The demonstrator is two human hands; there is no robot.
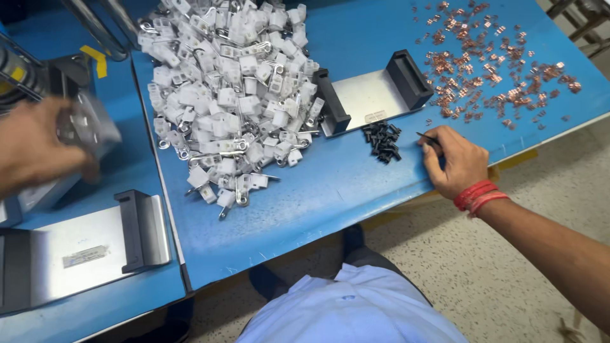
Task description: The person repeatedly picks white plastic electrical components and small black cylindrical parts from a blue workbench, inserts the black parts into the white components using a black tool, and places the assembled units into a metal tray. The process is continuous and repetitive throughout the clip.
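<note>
Two hands are showing: the left hand, blurred and cut off by the frame edge, is gripping a clear bag whose contents are unreadable; the right hand is pinching a thin dark pin near the table's front edge, just beside the black pieces.

Scattered copper clips, speckled floor
</note>
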